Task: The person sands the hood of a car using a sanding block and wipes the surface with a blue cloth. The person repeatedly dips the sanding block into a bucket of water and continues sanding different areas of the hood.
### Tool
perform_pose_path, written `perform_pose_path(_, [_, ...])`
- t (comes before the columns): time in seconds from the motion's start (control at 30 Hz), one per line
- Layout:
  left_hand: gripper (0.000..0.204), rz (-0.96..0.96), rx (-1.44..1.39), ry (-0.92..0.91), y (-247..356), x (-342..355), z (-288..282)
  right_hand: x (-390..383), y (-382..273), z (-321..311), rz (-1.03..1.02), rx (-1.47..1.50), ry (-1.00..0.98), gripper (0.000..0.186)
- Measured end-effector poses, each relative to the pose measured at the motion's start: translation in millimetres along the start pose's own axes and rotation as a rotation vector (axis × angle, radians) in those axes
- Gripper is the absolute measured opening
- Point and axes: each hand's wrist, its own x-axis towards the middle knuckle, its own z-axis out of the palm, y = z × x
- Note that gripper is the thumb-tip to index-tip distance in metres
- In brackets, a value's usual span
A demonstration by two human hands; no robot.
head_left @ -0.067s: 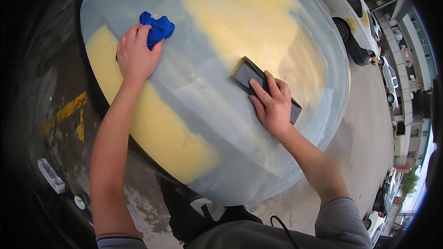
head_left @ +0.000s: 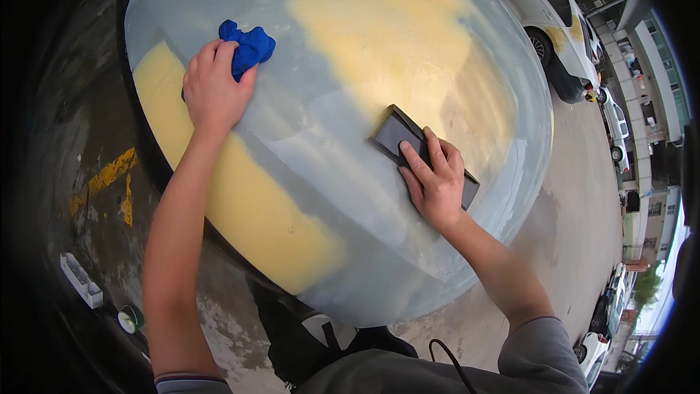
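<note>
Pressing flat on a dark grey rectangular sanding block (head_left: 408, 146), the right hand (head_left: 436, 184) lies over the block's nearer half, its fingers (head_left: 415, 164) stretched out almost straight and close together along the top, holding it down against a large curved car body panel, pale grey with broad patches of yellow filler (head_left: 343, 197). The block sits near the middle of the panel, on a grey area just beside the edge of the big yellow patch (head_left: 408, 44) that spreads toward the far side. The left hand (head_left: 213, 91) rests further to the left, near the far left rim of the panel, its fingers curled down over a crumpled bright blue cloth (head_left: 251, 45); most of the cloth bulges out beyond the fingertips, and the hand covers the rest. A second long yellow patch (head_left: 240, 211) runs along the panel's left and near edge, passing under the left wrist and forearm. Both hands are well apart on the panel. Beneath and around the panel lies a grey concrete floor (head_left: 576, 197) with worn yellow paint marks (head_left: 109, 175) on the left. At the upper right stands a white car (head_left: 561, 29) with a yellow patch on its flank.
</note>
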Motion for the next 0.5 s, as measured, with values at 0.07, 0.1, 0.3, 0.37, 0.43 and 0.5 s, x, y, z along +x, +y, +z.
perform_pose_path(0.07, [0.044, -0.027, -0.022, -0.04, 10, 5, 1, 14, 11, -2, -0.044, -0.045, -0.015, 0.049])
perform_pose_path(0.1, [0.044, -0.013, -0.036, -0.032, 11, 8, 5, 44, 21, 11, -0.061, -0.062, 0.005, 0.049])
perform_pose_path(0.3, [0.043, 0.026, -0.126, 0.0, 43, 19, 10, 187, 76, 55, 0.129, -0.156, 0.151, 0.046])
perform_pose_path(0.37, [0.043, 0.014, -0.09, 0.007, 24, 12, 9, 150, 40, 46, 0.085, -0.017, 0.098, 0.045])
perform_pose_path(0.43, [0.043, 0.001, -0.028, 0.004, 4, 4, -1, 68, -2, 30, 0.013, 0.035, 0.064, 0.049])
perform_pose_path(0.5, [0.043, -0.008, -0.001, 0.023, 5, 5, -1, 14, -18, -2, -0.013, -0.002, 0.011, 0.051])
